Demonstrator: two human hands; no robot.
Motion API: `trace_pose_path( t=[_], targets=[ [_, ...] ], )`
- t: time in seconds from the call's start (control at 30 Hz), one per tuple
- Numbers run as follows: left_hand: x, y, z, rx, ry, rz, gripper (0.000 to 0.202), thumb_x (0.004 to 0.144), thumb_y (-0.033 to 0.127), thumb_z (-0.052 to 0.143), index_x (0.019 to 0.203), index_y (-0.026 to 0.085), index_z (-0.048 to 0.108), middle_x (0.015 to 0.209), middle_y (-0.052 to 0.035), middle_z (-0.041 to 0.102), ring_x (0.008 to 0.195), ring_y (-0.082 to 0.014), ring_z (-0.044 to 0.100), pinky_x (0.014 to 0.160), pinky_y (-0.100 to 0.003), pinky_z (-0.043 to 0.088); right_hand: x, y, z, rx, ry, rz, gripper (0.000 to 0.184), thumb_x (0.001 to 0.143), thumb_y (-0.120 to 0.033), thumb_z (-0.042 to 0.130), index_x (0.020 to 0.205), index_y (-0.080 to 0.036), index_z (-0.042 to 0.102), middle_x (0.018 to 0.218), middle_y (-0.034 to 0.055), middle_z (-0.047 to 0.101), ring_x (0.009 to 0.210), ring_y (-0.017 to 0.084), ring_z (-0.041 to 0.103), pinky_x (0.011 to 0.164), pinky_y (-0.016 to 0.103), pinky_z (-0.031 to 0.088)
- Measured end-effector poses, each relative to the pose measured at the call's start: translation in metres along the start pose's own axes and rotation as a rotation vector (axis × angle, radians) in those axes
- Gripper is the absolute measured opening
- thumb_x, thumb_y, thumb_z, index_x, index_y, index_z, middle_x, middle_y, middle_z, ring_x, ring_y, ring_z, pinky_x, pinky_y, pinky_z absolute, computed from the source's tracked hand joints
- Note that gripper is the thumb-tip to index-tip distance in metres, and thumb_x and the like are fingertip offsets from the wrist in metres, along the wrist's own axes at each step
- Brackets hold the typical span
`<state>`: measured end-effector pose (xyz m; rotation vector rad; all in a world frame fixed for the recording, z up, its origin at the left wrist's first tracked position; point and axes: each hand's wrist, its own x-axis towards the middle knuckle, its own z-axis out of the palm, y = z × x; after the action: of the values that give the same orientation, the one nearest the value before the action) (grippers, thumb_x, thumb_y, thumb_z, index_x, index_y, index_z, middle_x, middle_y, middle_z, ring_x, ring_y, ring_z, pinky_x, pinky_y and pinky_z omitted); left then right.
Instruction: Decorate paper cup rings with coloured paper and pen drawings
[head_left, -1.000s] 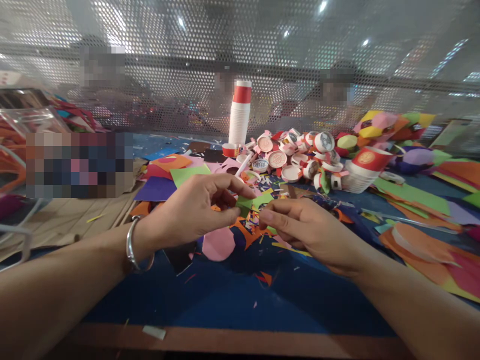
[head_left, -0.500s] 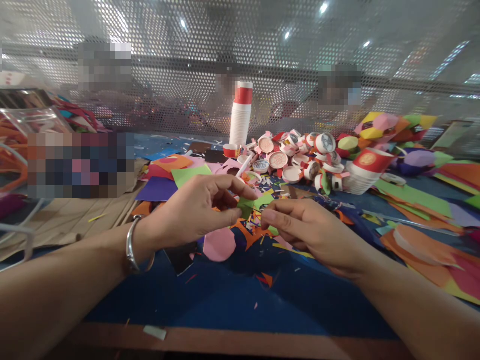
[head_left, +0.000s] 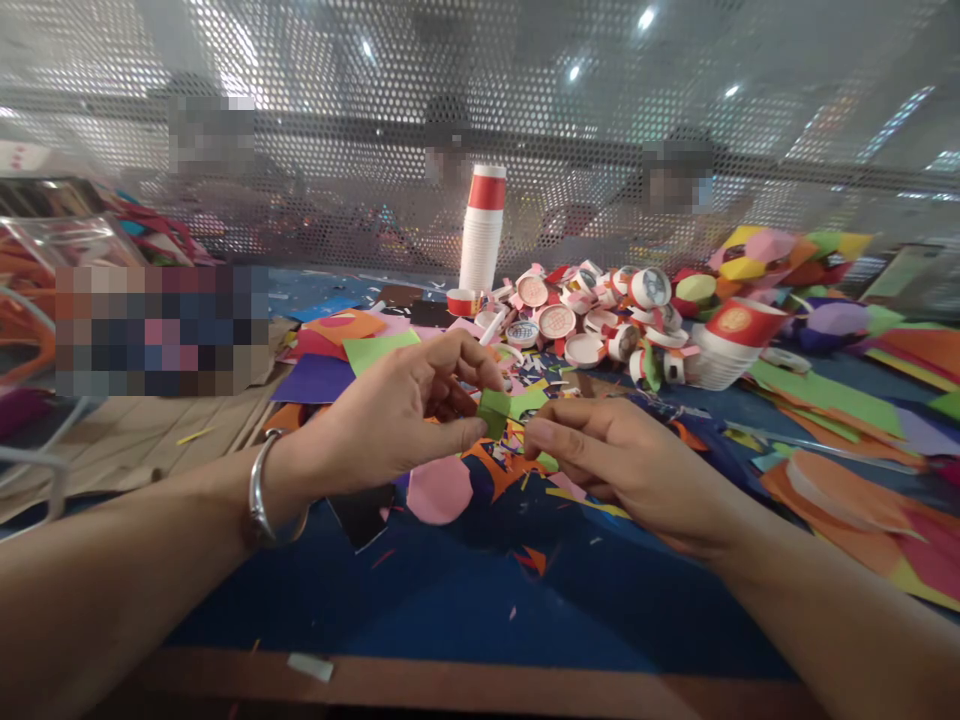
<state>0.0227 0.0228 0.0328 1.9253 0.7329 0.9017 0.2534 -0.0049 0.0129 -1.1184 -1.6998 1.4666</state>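
Note:
My left hand [head_left: 420,405], with a silver bangle at the wrist, holds a small piece of green paper [head_left: 493,413] at its thumb tip. Its index finger is raised above the paper, and the other fingers curl behind. Facing it, my right hand [head_left: 592,445] is closed in a pinch of thumb and index finger close to the paper's right side. What lies in that pinch is too small to make out. Below the hands are coloured paper scraps [head_left: 491,470] and a pink paper octagon [head_left: 440,490] on the blue tabletop [head_left: 465,590].
A tall stack of paper cups [head_left: 481,235] stands behind my hands. Right of it lie a heap of cut cup pieces [head_left: 556,320] and a tilted cup stack [head_left: 739,340]. Coloured sheets [head_left: 832,400] lie at right, cardboard [head_left: 187,440] and a clear jar [head_left: 71,235] at left. A perforated screen [head_left: 337,130] rises behind.
My left index finger has lifted and drawn back from the green paper, and more of the paper shows. My right hand has barely moved.

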Motion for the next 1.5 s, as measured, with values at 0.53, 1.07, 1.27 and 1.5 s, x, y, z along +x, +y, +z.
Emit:
trace_pose_path(
  t=[0.53,1.07,1.27,1.5],
  targets=[
    [-0.0027,0.0066,0.0013,0.163,0.024,-0.083,0.020,0.083,0.021,0.069,0.101,0.014,0.072,0.092,-0.0057,0.074,0.083,-0.0164,0.070,0.071,-0.028,0.056,0.0001,-0.0027,0.0012,-0.080,0.009,-0.002,0.052,0.090,-0.068,0.064,0.074,-0.019,0.052,0.055,-0.0107,0.025,0.046,0.005,0.018,0.041,0.024,0.009],
    [-0.0031,0.0046,-0.0012,0.177,0.028,-0.070,0.024,0.082,0.018,0.069,0.106,0.014,0.073,0.095,-0.0080,0.076,0.085,-0.0192,0.074,0.071,-0.029,0.058,0.0007,-0.0019,0.0019,-0.040,0.000,0.014,0.051,0.089,-0.068,0.066,0.078,-0.018,0.057,0.054,-0.0113,0.025,0.046,0.005,0.018,0.042,0.024,0.009],
    [-0.0026,0.0036,-0.0009,0.173,0.029,-0.081,0.025,0.082,0.017,0.070,0.107,0.016,0.074,0.097,-0.0073,0.077,0.087,-0.0187,0.074,0.073,-0.029,0.059,0.0009,-0.0008,0.0022,-0.021,-0.007,0.014,0.049,0.090,-0.065,0.067,0.079,-0.018,0.058,0.054,-0.0113,0.025,0.046,0.006,0.017,0.043,0.025,0.009],
    [-0.0044,0.0026,-0.0011,0.185,0.033,-0.074,0.024,0.082,0.018,0.070,0.106,0.017,0.074,0.087,-0.0043,0.075,0.079,-0.0160,0.073,0.068,-0.026,0.057,0.0002,-0.0019,0.0023,-0.017,-0.004,0.022,0.050,0.088,-0.067,0.067,0.078,-0.019,0.058,0.053,-0.0114,0.025,0.046,0.006,0.018,0.041,0.025,0.009]
  ],
)
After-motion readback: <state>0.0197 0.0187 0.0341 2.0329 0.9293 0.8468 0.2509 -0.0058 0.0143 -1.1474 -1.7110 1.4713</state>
